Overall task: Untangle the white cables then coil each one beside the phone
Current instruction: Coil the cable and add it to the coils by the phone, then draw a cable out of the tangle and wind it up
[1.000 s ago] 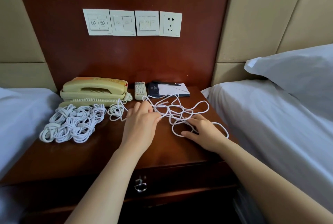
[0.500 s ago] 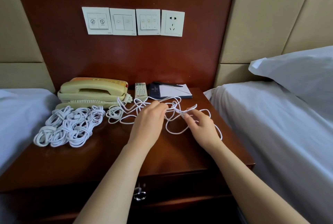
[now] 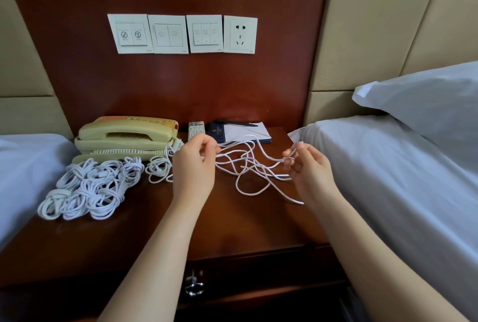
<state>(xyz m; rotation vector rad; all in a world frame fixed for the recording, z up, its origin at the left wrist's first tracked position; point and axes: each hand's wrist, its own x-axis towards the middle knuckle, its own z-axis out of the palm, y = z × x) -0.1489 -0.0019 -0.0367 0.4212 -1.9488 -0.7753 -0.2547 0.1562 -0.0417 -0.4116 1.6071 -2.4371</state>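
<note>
**Both hands pinching the loose cable**

We see the left hand (image 3: 194, 166) at frame center, raised off the nightstand (image 3: 232, 223), fingers curled and pinching a strand of the tangled white cable (image 3: 249, 166). The right hand (image 3: 307, 169), center right, pinches another strand between thumb and fingertips. Between the 2 hands the cable hangs in loose crossing loops, the lowest lying on the wood. Left of center, the phone (image 3: 124, 138) sits at the back. A pile of coiled cables (image 3: 90, 187) lies just in front of it, with 1 small coil (image 3: 157, 169) beside the left hand. A remote (image 3: 196, 129) and a notepad (image 3: 243, 131) lie behind the hands.
</note>
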